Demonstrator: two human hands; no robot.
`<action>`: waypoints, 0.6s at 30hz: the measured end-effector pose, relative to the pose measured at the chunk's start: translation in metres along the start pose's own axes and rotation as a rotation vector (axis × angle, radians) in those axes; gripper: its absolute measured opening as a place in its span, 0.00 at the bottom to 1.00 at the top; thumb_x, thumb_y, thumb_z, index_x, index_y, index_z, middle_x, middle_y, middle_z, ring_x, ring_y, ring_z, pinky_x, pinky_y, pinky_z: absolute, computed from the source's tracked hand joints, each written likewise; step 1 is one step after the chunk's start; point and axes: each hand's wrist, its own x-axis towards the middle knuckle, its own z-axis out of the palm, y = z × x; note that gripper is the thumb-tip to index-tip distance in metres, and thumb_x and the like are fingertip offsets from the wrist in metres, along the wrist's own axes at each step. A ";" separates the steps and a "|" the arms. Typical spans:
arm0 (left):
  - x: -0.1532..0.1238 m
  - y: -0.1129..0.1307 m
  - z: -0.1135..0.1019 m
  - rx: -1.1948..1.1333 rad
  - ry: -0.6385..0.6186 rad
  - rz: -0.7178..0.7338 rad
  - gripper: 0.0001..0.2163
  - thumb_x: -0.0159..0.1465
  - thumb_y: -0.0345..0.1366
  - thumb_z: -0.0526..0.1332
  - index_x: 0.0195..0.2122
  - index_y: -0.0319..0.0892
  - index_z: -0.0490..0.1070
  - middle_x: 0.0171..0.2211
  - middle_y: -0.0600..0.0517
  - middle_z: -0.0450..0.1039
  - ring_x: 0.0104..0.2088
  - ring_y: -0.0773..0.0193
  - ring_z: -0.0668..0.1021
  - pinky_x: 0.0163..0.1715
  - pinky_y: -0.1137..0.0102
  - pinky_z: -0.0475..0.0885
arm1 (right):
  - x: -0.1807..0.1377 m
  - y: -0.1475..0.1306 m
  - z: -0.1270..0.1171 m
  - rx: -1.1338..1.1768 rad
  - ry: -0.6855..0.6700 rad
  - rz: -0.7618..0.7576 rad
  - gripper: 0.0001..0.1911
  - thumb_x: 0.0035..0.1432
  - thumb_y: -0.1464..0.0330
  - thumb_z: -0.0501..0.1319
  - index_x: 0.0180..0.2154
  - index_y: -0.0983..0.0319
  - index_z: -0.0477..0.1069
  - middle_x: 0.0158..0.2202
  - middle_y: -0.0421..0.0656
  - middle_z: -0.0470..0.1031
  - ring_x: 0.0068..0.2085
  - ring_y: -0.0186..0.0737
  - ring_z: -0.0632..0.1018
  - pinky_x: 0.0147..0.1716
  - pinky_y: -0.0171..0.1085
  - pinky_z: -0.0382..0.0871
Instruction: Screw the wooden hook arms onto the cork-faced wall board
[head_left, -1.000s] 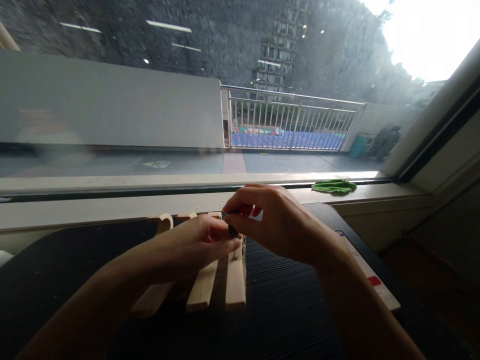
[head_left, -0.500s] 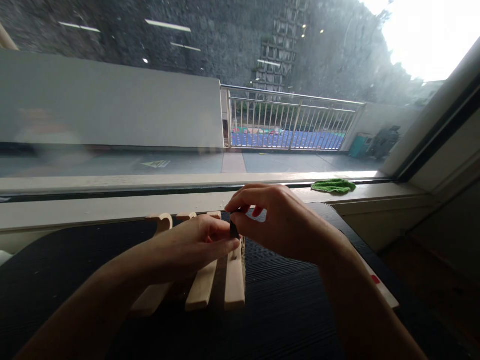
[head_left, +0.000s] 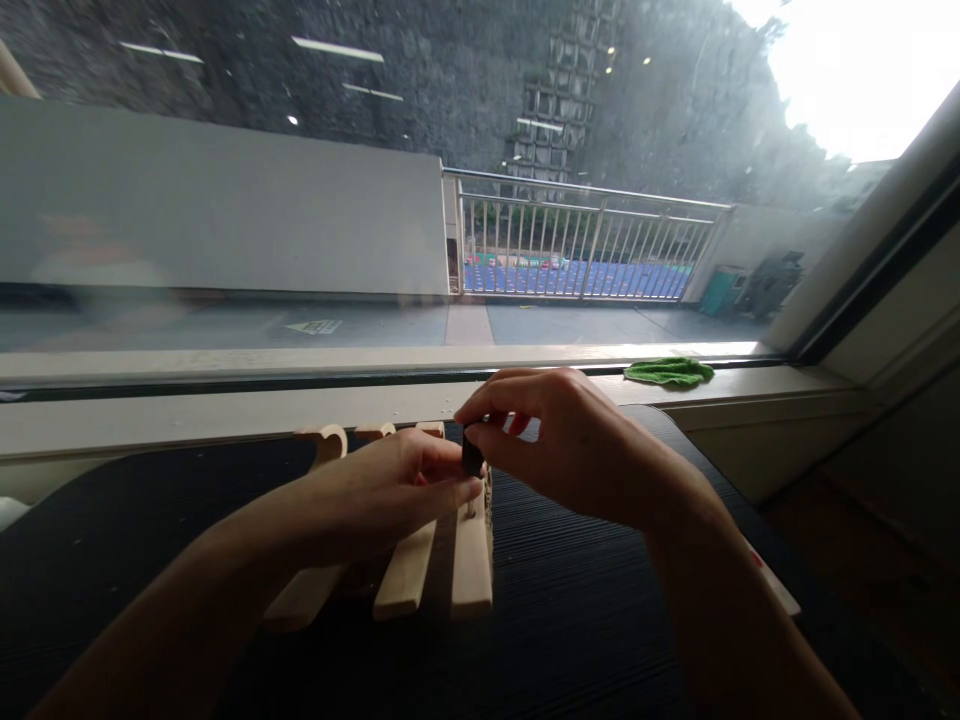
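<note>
Between finger and thumb, my right hand (head_left: 566,440) pinches the top of a small black piece (head_left: 472,457). From the other side, my left hand (head_left: 382,490) closes its thumb and fingers about the lower end of this piece. Directly below is a short metal screw or pin (head_left: 471,508) standing on a pale wooden slat (head_left: 472,575). Rough bark-like material (head_left: 489,510) runs along the slat's right side. Farther left lie a second wooden slat (head_left: 403,575) and a third slat (head_left: 304,595), partly under my left forearm. Curved wooden ends (head_left: 334,440) rise behind my left hand.
Everything rests on a black wood-grain table (head_left: 585,600) against a window sill (head_left: 225,415). A green cloth (head_left: 669,371) lies on the sill at right. Partly behind my right forearm is a pale flat piece with a red mark (head_left: 780,590). Outside stands a metal railing (head_left: 592,245).
The black piece has turned slightly between my fingers and shows a broader side now. Both hands stay almost in the same place, and the slats have not moved on the table.
</note>
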 end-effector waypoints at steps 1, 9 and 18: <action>0.000 0.000 0.000 -0.003 -0.002 -0.002 0.12 0.63 0.44 0.55 0.29 0.43 0.70 0.25 0.56 0.60 0.25 0.68 0.62 0.22 0.73 0.55 | 0.000 0.001 0.000 0.001 0.010 0.002 0.08 0.59 0.71 0.58 0.37 0.62 0.76 0.31 0.39 0.76 0.31 0.30 0.72 0.30 0.32 0.62; 0.000 -0.005 0.000 0.012 0.011 -0.033 0.14 0.63 0.47 0.55 0.28 0.42 0.69 0.24 0.56 0.59 0.23 0.68 0.61 0.21 0.72 0.54 | 0.002 0.004 0.004 -0.017 0.010 0.004 0.10 0.59 0.71 0.57 0.35 0.63 0.77 0.33 0.41 0.75 0.32 0.31 0.72 0.31 0.32 0.62; 0.000 -0.002 0.000 0.013 0.010 -0.038 0.15 0.64 0.49 0.54 0.29 0.44 0.70 0.25 0.56 0.63 0.24 0.68 0.64 0.22 0.73 0.56 | 0.002 0.006 0.003 -0.024 0.038 0.001 0.07 0.58 0.67 0.60 0.35 0.62 0.77 0.30 0.38 0.75 0.30 0.30 0.71 0.30 0.32 0.61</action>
